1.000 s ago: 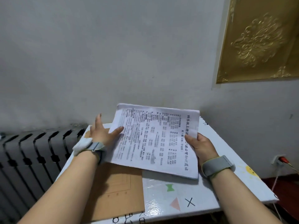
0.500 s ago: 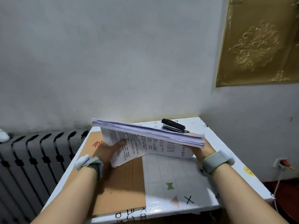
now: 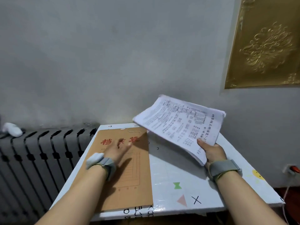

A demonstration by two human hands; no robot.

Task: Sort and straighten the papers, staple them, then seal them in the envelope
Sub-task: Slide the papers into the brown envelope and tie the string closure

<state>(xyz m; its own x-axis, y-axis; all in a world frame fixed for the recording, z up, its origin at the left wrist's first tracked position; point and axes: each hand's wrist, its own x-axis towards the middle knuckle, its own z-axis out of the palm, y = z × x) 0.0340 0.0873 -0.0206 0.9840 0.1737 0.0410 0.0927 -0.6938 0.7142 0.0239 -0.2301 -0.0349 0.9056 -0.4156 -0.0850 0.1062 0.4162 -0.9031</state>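
The papers (image 3: 178,125) are held as one thick white stack in the air above the back right part of the table (image 3: 178,172), clear of its surface, with the far end raised and a shadow thrown on the tabletop beneath. Their top sheet is printed in dense black columns of small text, and the sheet edges along the near side are seen slightly fanned rather than flush. The stack is gripped at its near right corner by the right hand (image 3: 211,151), the thumb laid on the top sheet and the fingers hidden beneath. The envelope (image 3: 129,176), brown with large red characters and a ruled red form, is laid flat along the table's left edge, reaching from near the back edge to the front edge; a thin string is seen near its top. The left hand (image 3: 118,151) is held over the envelope's upper half with its fingers stretched forward and slightly spread; it is blurred, so contact with the envelope cannot be told. A grey band is worn on each wrist. A dark radiator (image 3: 40,151) stands to the left of the table.
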